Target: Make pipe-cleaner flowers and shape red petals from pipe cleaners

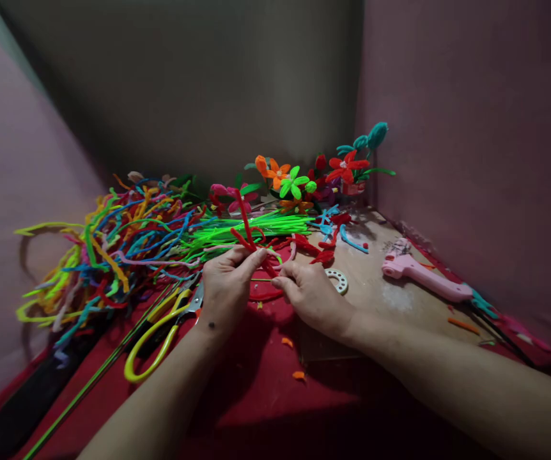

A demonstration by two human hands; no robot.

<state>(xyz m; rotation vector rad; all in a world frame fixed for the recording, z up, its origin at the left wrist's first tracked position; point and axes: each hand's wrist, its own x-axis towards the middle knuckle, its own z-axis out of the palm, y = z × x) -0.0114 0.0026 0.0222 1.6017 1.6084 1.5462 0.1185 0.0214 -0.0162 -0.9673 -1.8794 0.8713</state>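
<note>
Red pipe cleaners (pixel 244 220) stick up between my two hands, crossing one another near the fingertips. My left hand (pixel 231 281) pinches them between thumb and fingers. My right hand (pixel 311 294) is closed on the lower part of the same red pieces. Behind the hands lies a bundle of bright green pipe cleaners (pixel 266 225). Yellow-handled scissors (pixel 160 345) rest beside my left wrist, their blades partly hidden. A white ring with holes (pixel 340 282) lies just past my right hand.
A tangled, many-coloured pile of pipe cleaners (pixel 107 249) is at left. Fuzzy flowers (pixel 294 182) stand at the back. On the brown board (pixel 400 326) lies a pink glue gun (pixel 426 278). Orange scraps (pixel 299 375) are on the red cloth (pixel 266 409). Walls rise behind and at both sides.
</note>
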